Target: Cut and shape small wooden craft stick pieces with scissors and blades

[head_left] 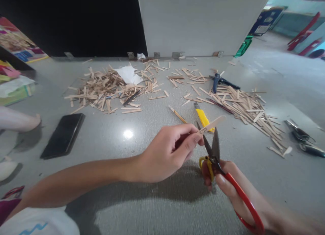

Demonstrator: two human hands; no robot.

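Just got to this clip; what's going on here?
A person's left hand holds a thin wooden stick, while the right hand grips scissors with their blades open by the stick; whether they touch it is unclear. Beyond the hands lie a yellow cutter and two spreads of wooden pieces, a left heap and a right scatter.
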